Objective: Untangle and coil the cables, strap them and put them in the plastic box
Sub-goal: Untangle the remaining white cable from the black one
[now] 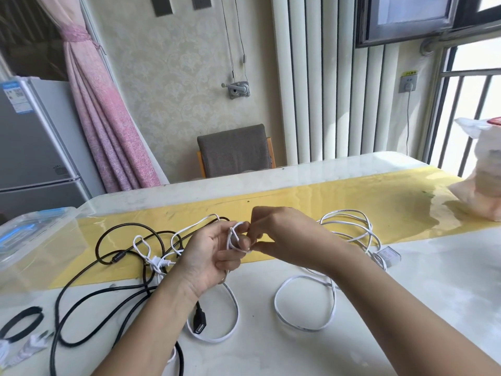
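Picking a knot loose
Left hand (214, 251) grips the white cable (230, 240) loop steady so the right hand (279, 234) can pinch it open, apparently.

fridge label (15, 96), socket sticker (409, 74), print too blurred to read

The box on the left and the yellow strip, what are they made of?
The box looks like clear glossy plastic: its walls are see-through. The yellow strip seems cloth or film under a shiny clear sheet, judging by the reflections.
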`<state>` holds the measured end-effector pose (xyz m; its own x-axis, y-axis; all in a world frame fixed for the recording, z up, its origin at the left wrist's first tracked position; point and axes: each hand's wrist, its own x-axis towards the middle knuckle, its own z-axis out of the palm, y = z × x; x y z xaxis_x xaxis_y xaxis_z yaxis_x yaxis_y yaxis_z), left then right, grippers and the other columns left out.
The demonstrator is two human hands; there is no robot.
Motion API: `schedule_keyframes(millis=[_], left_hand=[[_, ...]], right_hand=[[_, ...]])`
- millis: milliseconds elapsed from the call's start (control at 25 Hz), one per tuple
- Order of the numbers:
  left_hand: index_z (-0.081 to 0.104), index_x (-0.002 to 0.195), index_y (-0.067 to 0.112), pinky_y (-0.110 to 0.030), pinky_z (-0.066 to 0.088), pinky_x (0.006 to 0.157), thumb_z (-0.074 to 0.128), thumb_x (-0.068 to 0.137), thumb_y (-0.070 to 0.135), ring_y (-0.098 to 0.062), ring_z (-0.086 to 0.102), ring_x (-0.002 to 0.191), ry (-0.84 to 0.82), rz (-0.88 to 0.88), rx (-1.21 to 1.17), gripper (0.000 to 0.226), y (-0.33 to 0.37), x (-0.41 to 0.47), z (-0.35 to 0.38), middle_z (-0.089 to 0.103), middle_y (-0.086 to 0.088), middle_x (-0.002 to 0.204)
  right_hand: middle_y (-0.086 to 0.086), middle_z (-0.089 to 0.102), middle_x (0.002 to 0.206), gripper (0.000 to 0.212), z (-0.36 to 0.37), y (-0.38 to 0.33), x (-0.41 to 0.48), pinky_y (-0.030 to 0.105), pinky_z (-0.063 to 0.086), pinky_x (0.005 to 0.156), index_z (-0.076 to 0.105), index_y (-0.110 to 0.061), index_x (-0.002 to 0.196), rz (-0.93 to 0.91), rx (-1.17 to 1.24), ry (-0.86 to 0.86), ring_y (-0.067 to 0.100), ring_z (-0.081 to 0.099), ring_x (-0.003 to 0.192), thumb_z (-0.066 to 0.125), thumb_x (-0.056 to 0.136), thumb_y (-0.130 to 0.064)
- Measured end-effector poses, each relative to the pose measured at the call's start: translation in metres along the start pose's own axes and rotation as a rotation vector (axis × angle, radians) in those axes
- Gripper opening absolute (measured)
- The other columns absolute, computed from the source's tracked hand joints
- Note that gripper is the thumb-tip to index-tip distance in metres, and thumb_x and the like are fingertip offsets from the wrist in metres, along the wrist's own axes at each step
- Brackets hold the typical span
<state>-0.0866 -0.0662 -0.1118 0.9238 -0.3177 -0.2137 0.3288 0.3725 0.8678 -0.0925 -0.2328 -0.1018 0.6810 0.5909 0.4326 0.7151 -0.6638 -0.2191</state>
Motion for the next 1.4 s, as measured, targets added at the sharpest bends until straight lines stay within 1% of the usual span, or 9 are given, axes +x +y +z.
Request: schedule_keyframes(millis=[200,360,520,720,880,960,1120,1240,1400], left_hand=[[0.061,0.049,0.007,-0.011,0.009,0.028,0.047,0.071,0.014,-0.001,0.022,0.022,0.081,-0.047,-0.109,0.027,-0.003,0.005,-0.001,0.051,-0.001,0.047],[0.058,0.063,0.006,-0.012,0.007,0.03,0.054,0.062,0.004,-0.004,0.02,0.023,-0.025,0.008,-0.215,0.005,-0.005,0.0,0.005,0.045,0.006,0.049],[0.061,0.074,0.009,-0.014,0.022,0.03,0.073,0.053,-0.004,-0.004,0.021,0.037,-0.332,0.031,-0.447,0.027,-0.003,-0.001,0.012,0.047,0.006,0.058],[0.05,0.065,0.013,-0.016,0.017,0.026,0.051,0.086,0.023,-0.003,0.03,0.024,-0.172,-0.011,-0.485,0.023,-0.012,0.006,0.013,0.036,0.008,0.044],[0.044,0.072,0.014,-0.015,0.018,0.025,0.034,0.085,-0.001,-0.003,0.027,0.024,0.021,0.009,-0.551,0.022,-0.021,0.014,0.003,0.035,0.007,0.041],[0.043,0.075,0.014,-0.012,0.018,0.027,0.029,0.092,-0.004,-0.001,0.028,0.028,0.154,0.171,-0.525,0.028,-0.012,0.016,-0.004,0.039,0.008,0.045],[0.053,0.087,0.015,-0.013,0.018,0.031,0.034,0.102,0.012,-0.001,0.027,0.032,0.284,0.428,-0.329,0.025,-0.004,0.014,-0.005,0.038,0.011,0.048],[0.061,0.093,0.015,-0.014,0.015,0.032,0.038,0.101,0.016,-0.002,0.021,0.031,0.301,0.438,-0.144,0.025,-0.013,0.013,-0.006,0.03,0.012,0.044],[0.064,0.087,0.011,-0.014,0.014,0.033,0.043,0.1,0.014,-0.003,0.019,0.032,0.324,0.531,0.055,0.024,-0.014,0.01,-0.004,0.034,0.011,0.044]], right_hand=[[-0.01,0.048,0.082,0.008,0.003,-0.001,0.0,0.019,0.037,0.06,0.058,-0.014,0.082,-0.027,0.067,0.027,0.0,0.049,0.064,0.062,0.08,-0.008],[-0.014,0.043,0.066,0.029,0.0,-0.005,0.003,0.02,0.029,0.05,0.041,-0.022,0.072,0.1,0.19,0.407,0.003,0.041,0.052,0.066,0.081,-0.01],[0.002,0.064,0.069,0.02,-0.012,-0.003,0.004,0.022,0.04,0.046,0.043,-0.011,0.081,0.404,1.075,0.698,0.018,0.053,0.046,0.059,0.092,-0.014],[0.017,0.068,0.103,0.03,-0.005,-0.011,0.012,0.029,0.056,0.079,0.052,-0.009,0.111,0.472,1.551,0.602,0.021,0.07,0.087,0.051,0.095,-0.035],[0.009,0.036,0.146,0.07,-0.014,0.01,-0.001,0.028,0.028,0.113,0.049,-0.017,0.129,0.19,0.374,0.574,0.015,0.032,0.139,0.077,0.071,-0.045],[0.018,0.027,0.15,0.048,-0.022,0.02,-0.006,0.024,0.028,0.112,0.052,-0.008,0.124,-0.006,-0.138,0.779,0.025,0.024,0.143,0.073,0.082,-0.02],[0.014,0.03,0.151,0.035,-0.015,0.025,-0.001,0.025,0.036,0.091,0.055,-0.007,0.122,0.428,-0.023,0.692,0.024,0.041,0.131,0.046,0.088,-0.003],[0.013,0.07,0.088,0.041,-0.009,0.035,-0.004,0.033,0.046,0.071,0.067,-0.006,0.083,0.787,0.016,0.4,0.034,0.06,0.082,0.034,0.093,-0.028],[-0.003,0.063,0.069,0.038,-0.011,0.034,-0.005,0.026,0.039,0.058,0.067,-0.014,0.068,0.657,0.003,0.382,0.015,0.056,0.064,0.058,0.09,-0.044]])
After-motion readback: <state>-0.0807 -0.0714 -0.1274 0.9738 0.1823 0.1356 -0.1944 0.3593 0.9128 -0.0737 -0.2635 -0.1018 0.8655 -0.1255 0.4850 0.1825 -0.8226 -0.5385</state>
